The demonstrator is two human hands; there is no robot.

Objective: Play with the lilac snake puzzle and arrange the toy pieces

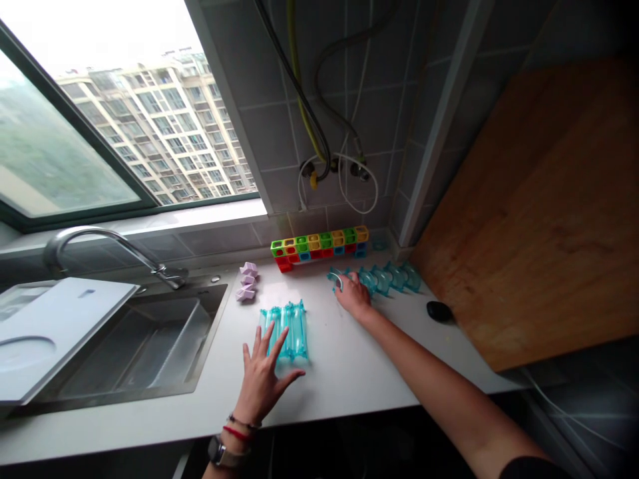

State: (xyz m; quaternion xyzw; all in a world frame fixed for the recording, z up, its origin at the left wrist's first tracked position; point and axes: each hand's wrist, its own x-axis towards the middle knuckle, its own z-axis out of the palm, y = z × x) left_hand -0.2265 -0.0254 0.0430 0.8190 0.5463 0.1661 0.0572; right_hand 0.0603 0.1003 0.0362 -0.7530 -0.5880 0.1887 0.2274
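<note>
My left hand (263,376) is open, its fingers spread over the near edge of a group of clear teal straight track pieces (298,329) lying side by side on the counter. Whether the fingertips touch them I cannot tell. Farther right, the fingers of my right hand (353,295) are closed on a curved teal track piece (335,275) at the left end of a row. More curved track pieces (394,277) continue to the right of that hand, partly hidden behind it. Pale purple angular blocks (246,282) stand in a short line beyond my left hand.
A wall of coloured cube blocks (319,245) stands along the back of the counter (344,372). Leftward is a steel sink (164,346) with a faucet (114,239) and a white board (64,326) across it. A black object (439,311) lies near a wooden panel (549,219).
</note>
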